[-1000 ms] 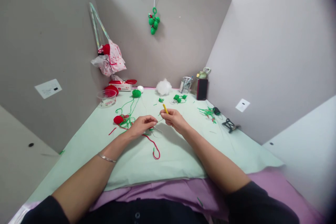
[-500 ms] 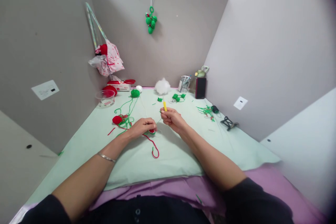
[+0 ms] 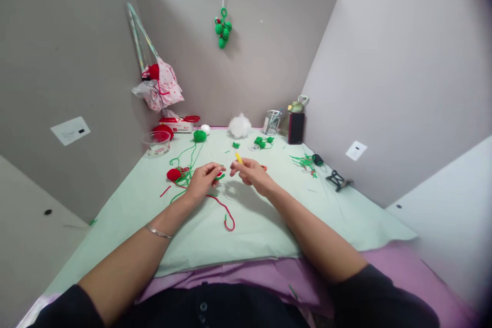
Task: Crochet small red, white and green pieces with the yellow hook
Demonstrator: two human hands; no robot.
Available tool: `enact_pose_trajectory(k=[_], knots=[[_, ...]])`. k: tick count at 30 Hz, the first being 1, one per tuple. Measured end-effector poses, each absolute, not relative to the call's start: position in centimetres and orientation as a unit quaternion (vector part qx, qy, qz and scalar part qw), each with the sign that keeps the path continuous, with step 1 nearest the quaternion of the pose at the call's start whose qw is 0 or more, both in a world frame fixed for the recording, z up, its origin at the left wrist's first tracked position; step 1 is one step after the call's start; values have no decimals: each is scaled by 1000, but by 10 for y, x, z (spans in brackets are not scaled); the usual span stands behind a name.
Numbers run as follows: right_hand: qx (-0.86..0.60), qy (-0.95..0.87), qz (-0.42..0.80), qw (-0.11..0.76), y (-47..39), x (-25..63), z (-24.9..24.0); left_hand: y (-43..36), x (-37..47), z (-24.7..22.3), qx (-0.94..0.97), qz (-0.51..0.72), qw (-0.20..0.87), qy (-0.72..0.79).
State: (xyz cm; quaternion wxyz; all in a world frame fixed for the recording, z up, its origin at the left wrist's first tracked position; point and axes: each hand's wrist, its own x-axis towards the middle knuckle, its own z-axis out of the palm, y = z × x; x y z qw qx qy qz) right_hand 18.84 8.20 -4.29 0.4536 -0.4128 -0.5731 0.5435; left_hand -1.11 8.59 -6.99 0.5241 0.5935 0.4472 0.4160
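Near the middle of the table my left hand [image 3: 204, 180] pinches a small red and green crocheted piece [image 3: 219, 176], partly hidden by the fingers. Just to its right, my right hand [image 3: 251, 174] is closed around a yellow-handled tool [image 3: 239, 158], whose handle points up and away. A small gap separates the two hands. Pale thread [image 3: 231, 192] loops below the piece. A red yarn strand [image 3: 226, 210] curls on the cloth beneath my left hand. A red yarn ball [image 3: 173, 175] lies left of it amid tangled green yarn.
White stuffing [image 3: 240, 126], a green yarn ball [image 3: 199, 136] and green crocheted pieces [image 3: 263, 142] lie toward the back. A clear tub [image 3: 157, 144] stands back left. A pen cup [image 3: 272, 122], phone [image 3: 295, 128] and black stand [image 3: 338, 181] are on the right.
My left hand has lifted and turned, with the crocheted piece raised. My right hand has moved slightly left, closer to it, and the yellow tool is more tilted.
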Motion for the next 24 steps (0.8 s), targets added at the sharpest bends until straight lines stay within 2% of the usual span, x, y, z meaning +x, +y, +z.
enact_pose_trajectory(k=[4,21,24], knots=[[-417,-618,527,409,75,176,-46,84,-8,-71,590,432,527,432],[-430,-645,478,413,79,181,-48,85,-9,-74,599,402,559,409],[-449,-630,453,443,86,188,-47,85,-8,-73,590,404,564,413]])
